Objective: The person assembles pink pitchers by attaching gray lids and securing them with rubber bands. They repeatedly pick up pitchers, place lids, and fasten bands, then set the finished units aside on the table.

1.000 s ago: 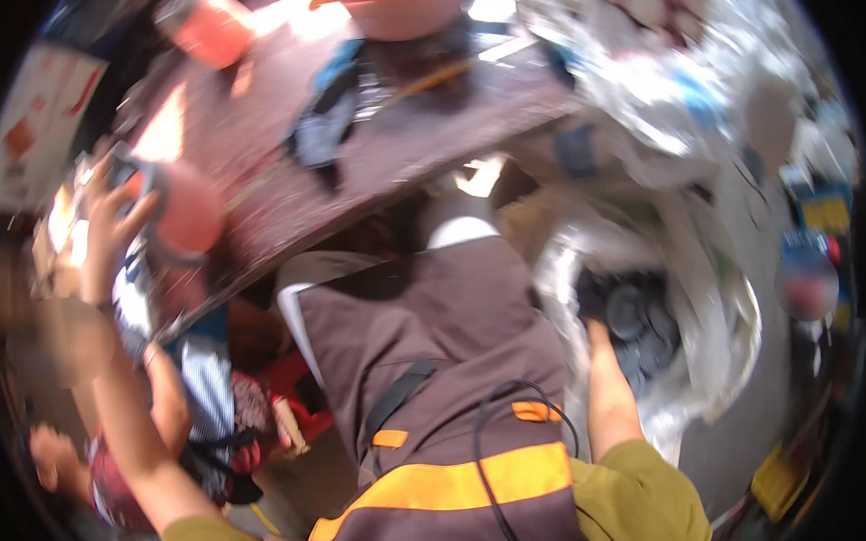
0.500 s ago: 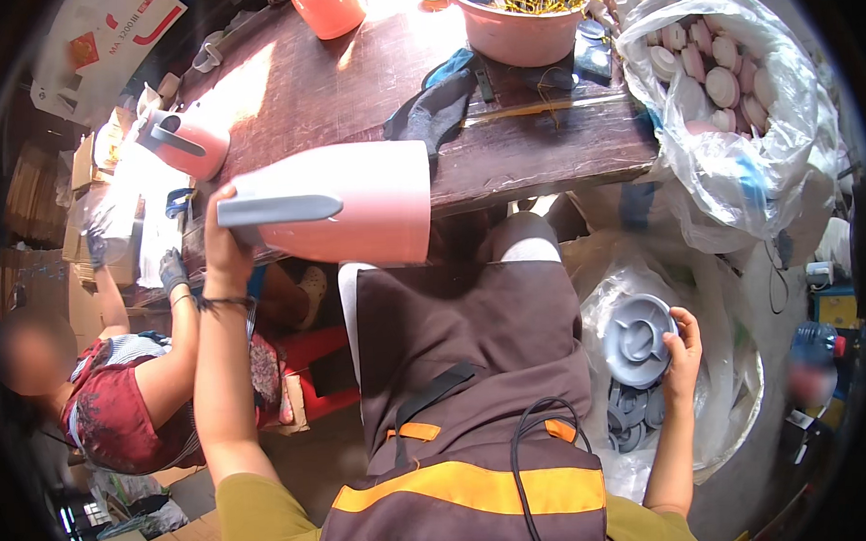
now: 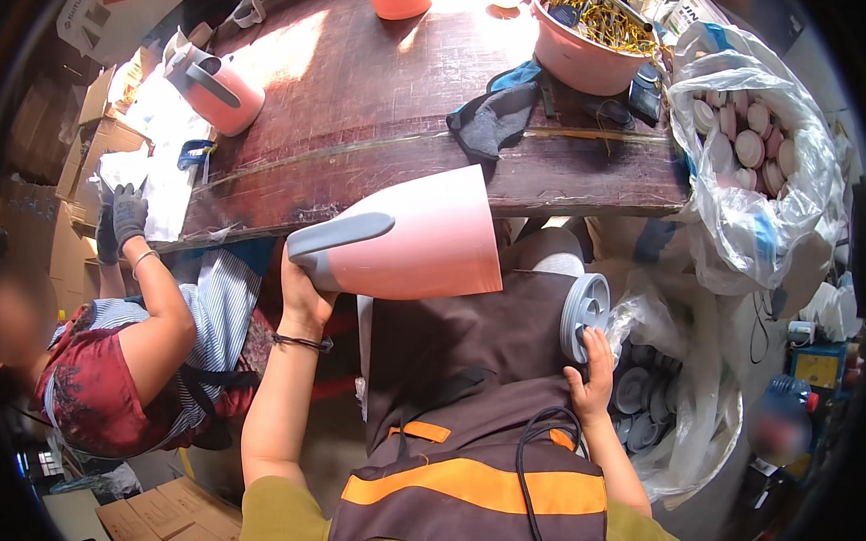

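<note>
My left hand [image 3: 305,299] is wrapped round the grey neck end of a pink plastic jug [image 3: 437,237], held on its side over my lap. The jug's grey handle [image 3: 341,234] faces up, and its wide end points right. On the right, my right hand [image 3: 594,379] grips a round grey plastic cap [image 3: 585,315] by its lower part. The cap stands on edge, a short gap away from the jug's wide end. Beneath it, a plastic-lined container [image 3: 715,432] holds several similar grey caps [image 3: 638,397].
Ahead is a dark wooden table [image 3: 370,110] bearing another pink jug [image 3: 222,92], a grey glove [image 3: 495,120] and a pink basin [image 3: 588,55] of gold ties. A clear bag [image 3: 737,231] of pink discs sits at right. A gloved co-worker [image 3: 122,377] works at left.
The grey cap has come up out of the container area and left toward the jug, turning onto its edge. The jug appears further right and slightly lower in view, its wide end tipped up.
</note>
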`<state>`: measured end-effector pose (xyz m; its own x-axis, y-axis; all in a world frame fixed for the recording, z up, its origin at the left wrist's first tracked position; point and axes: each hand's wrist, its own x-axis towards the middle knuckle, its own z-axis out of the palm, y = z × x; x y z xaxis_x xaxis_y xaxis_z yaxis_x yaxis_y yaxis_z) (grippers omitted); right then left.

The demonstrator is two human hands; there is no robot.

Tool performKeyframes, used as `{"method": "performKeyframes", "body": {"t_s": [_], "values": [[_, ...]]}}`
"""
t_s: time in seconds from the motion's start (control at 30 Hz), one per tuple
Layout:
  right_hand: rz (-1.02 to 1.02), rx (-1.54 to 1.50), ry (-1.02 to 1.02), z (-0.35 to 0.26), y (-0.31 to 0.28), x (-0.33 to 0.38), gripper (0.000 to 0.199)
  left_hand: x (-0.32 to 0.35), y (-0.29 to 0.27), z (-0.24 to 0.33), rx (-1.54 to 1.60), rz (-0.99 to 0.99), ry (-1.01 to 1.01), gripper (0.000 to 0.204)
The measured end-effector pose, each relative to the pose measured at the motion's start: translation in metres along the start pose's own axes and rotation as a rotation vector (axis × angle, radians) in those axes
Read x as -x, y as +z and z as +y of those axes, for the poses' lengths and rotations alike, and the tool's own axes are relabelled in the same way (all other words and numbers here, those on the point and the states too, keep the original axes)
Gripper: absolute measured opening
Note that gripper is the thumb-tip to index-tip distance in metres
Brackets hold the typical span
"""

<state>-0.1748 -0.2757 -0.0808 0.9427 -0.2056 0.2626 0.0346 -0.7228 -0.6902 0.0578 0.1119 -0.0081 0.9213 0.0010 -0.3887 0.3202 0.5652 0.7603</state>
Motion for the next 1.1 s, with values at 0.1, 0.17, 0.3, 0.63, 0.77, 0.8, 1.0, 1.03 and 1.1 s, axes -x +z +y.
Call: {"method": "performKeyframes", "body": {"t_s": [0.1,0.17,0.3,0.63,0.77,0.8,1.0,1.03,1.1], "values": [[0.052,0.141,-0.031,0.014,0.002,-0.002,0.039,0.004,0.007,-0.006,-0.008,0.0,-0.023,0.045],[0.231,0.002,0.15,0.016,0.012,-0.011,0.028,0.006,0.012,-0.01,-0.003,0.001,-0.048,0.046],[0.422,-0.586,0.411,-0.041,-0.002,-0.07,0.035,0.013,0.014,-0.022,0.054,-0.015,-0.086,0.045],[0.274,-0.715,-0.174,-0.1,0.021,-0.082,0.036,0.034,0.035,-0.054,0.148,-0.077,-0.258,0.055],[0.229,-0.739,-0.178,-0.094,0.015,-0.078,0.037,0.028,0.035,-0.055,0.105,-0.037,-0.296,0.059],[0.222,-0.746,-0.129,-0.095,0.016,-0.078,0.038,0.032,0.035,-0.057,-0.003,0.033,-0.15,0.055],[-0.019,-1.662,0.886,-0.074,0.028,-0.108,0.042,0.071,0.104,0.024,-1.118,-0.647,1.046,0.052],[-0.033,-1.719,0.956,-0.074,0.03,-0.11,0.041,0.07,0.107,0.024,-1.021,-0.566,0.925,0.052],[-0.118,-1.41,0.581,-0.069,0.016,-0.107,0.046,0.061,0.108,0.02,-0.79,-0.334,0.628,0.051]]}}
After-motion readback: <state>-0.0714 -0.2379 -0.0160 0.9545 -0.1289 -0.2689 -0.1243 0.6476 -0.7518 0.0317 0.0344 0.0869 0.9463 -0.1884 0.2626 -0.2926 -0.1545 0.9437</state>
